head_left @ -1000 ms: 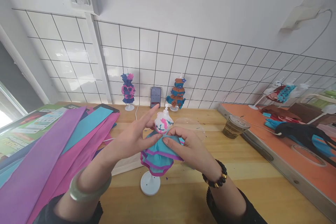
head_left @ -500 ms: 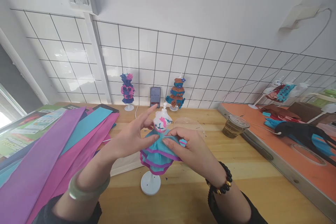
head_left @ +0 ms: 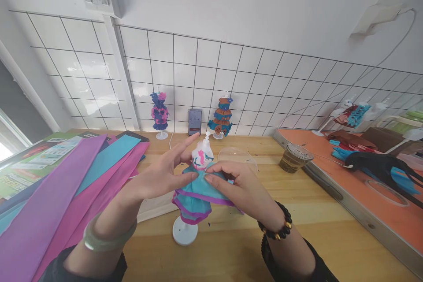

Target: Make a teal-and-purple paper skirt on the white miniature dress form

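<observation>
In front of me a small white mannequin point(head_left: 202, 155) with pink and teal marks on its bodice leans on a round white base point(head_left: 185, 231). It wears a tiered light-blue crepe-paper-like skirt point(head_left: 193, 205) with purple edging. My left hand point(head_left: 161, 172) is around the mannequin's left side, its thumb against the waist and its fingers reaching behind the bodice. At the front of the waist, the thumb and forefinger of my right hand point(head_left: 236, 185) pinch the top edge of a light-blue ruffle strip point(head_left: 214, 190). The strip's far end is hidden behind that hand.
Purple, blue and pink sheets point(head_left: 59, 185) lie at left. Two dressed mini mannequins point(head_left: 160, 112) and a phone point(head_left: 194, 122) stand by the tiled wall. Right of centre are a clear lid point(head_left: 237, 156) and a lidded cup point(head_left: 295, 158). An orange board point(head_left: 360, 185) holds fabrics and tape.
The mannequin has turned and tilted slightly, and its base has shifted a little left. The blue ruffle now stretches farther right under my right hand. Both hands keep nearly the same pose.
</observation>
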`<state>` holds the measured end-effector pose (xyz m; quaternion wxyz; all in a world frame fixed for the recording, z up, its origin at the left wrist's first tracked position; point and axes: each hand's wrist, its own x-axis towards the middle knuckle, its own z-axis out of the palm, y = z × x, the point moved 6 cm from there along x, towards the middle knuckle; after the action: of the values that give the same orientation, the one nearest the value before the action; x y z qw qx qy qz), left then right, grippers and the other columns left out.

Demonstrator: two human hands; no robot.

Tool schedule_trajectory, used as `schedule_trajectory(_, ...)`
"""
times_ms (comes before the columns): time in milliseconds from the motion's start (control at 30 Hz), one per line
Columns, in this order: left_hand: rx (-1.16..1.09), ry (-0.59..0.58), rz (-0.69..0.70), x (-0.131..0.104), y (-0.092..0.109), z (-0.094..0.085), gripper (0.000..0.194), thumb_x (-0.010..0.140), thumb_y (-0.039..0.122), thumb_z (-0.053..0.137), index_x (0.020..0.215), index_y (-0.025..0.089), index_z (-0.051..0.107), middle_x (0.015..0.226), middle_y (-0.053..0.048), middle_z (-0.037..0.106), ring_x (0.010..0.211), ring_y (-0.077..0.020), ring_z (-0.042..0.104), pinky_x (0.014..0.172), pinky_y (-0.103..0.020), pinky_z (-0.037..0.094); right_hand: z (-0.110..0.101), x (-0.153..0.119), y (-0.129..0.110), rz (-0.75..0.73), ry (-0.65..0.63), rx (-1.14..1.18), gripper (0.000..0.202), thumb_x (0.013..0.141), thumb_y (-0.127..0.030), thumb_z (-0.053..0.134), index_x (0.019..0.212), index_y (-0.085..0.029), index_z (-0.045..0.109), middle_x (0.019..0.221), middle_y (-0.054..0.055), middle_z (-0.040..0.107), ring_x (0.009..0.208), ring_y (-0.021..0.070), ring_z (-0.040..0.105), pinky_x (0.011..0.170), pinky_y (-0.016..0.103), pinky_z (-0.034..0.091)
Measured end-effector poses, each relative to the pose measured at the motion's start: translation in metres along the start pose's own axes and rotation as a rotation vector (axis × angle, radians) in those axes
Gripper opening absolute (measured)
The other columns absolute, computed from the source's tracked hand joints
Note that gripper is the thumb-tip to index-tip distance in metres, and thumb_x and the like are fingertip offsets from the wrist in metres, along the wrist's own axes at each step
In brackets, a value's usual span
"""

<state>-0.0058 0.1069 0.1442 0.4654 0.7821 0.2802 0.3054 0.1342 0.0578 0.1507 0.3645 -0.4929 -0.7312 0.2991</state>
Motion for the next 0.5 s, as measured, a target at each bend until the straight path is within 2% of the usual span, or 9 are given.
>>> schedule_trajectory(333,-0.034,-0.043,0.04,0.0,0.001,0.0,0.075,0.082,0.022,0.056,0.143,0.033,0.014,0.088,-0.001,0.056,0.086,-0.0166,0.053,0.074,-0.031,0.046,0.003,-0.003,-0.008,-0.085,-0.021,0.049,0.02,0.085,-0.021,0.052,0.089,-0.024,0.071,0.079,-0.001,0.068,0.066,0.0123,0.053,0.056,0.024,0.04)
schedule_trajectory(500,-0.036,-0.039,0.038,0.0,0.001,0.0,0.076,0.081,0.022,0.057,0.143,0.034,0.014,0.09,-0.002,0.057,0.085,-0.0162,0.053,0.072,-0.03,0.047,0.002,-0.001,0.003,0.02,0.039,0.137,0.015,0.082,-0.029,0.057,0.084,-0.021,0.07,0.079,0.002,0.068,0.068,0.0142,0.058,0.057,0.025,0.044)
